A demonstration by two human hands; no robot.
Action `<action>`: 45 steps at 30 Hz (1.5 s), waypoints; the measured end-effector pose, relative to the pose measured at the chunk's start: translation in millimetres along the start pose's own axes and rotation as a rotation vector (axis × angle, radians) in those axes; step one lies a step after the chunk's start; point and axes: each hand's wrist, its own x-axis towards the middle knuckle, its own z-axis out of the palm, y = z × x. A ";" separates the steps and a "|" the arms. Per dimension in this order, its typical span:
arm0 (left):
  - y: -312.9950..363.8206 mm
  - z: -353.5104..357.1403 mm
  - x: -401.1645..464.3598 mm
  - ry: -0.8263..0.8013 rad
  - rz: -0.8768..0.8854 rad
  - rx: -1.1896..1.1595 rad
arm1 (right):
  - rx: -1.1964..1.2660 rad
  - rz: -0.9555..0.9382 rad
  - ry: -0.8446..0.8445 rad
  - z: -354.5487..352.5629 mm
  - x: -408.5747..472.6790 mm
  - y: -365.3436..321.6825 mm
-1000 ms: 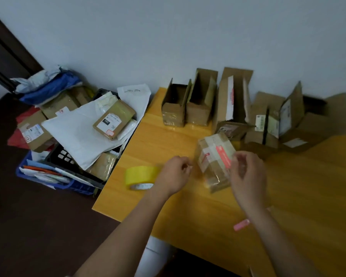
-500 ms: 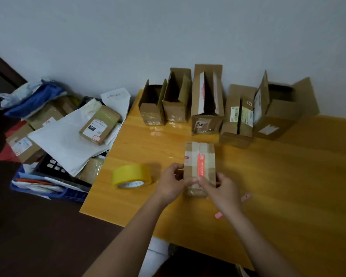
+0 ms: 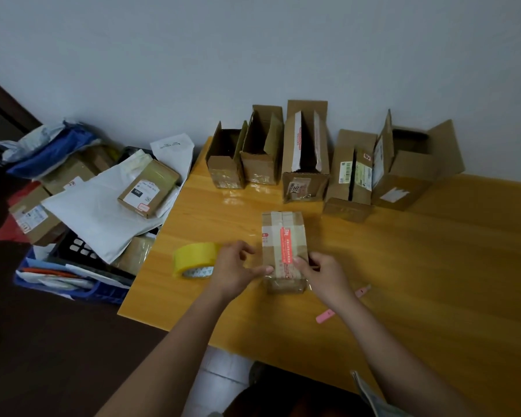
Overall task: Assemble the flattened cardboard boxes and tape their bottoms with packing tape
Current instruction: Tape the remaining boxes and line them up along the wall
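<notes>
A small cardboard box [image 3: 283,236] lies on the wooden table [image 3: 418,266] with its taped face up, a red strip running along it. My left hand [image 3: 236,267] is at its near left corner; the thumb touches the box edge and the fingers are loosely curled off it. My right hand [image 3: 324,273] holds the near right corner, thumb on top and fingers down the side. Left of my left hand stands a yellow roll of packing tape [image 3: 193,260], partly hidden by that hand.
Several assembled boxes [image 3: 306,158] stand open-topped in a row against the wall. A pink cutter [image 3: 325,316] lies under my right forearm. Left of the table, crates hold parcels and white mailers [image 3: 97,212]. The table's near edge runs below my wrists.
The box has gone from tilted in my hands to lying square on the table. Both hands have moved to its near end, and the left fingers have lifted off it.
</notes>
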 end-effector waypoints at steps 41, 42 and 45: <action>-3.9 28.0 -24.6 0.059 0.369 0.011 | -0.281 -0.353 0.022 -5.1 -12.0 10.0; -4.7 28.6 -24.5 0.067 0.374 -0.003 | -0.299 -0.362 0.021 -4.9 -10.5 10.1; -5.7 30.4 -24.8 0.080 0.378 -0.014 | -0.329 -0.383 -0.002 -6.2 -8.9 9.3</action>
